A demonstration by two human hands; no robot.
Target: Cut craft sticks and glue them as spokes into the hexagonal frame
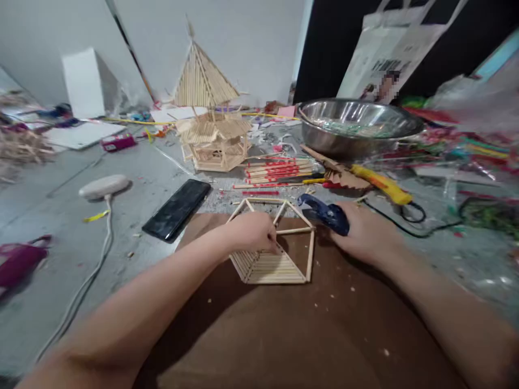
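A six-sided frame of thin wooden sticks (311, 254) lies on a brown board (259, 329). Its front section is filled with sticks side by side, and part of its left side too; the right part is bare frame. My left hand (253, 231) is closed over the middle left of this frame, fingertips pointing down at the filled sticks. Whatever those fingers pinch is hidden. Just right of the frame, my right hand (363, 229) is wrapped round a dark blue hand tool (324, 213), whose working end points left. Its exact kind is not clear.
Behind the frame stands a stick-built pagoda model (214, 129). Red-marked sticks (279, 172) lie beside it, near a steel bowl (357, 124) and a yellow-handled corded tool (383, 183). A black phone (177, 209) and a white corded device (104, 186) lie left.
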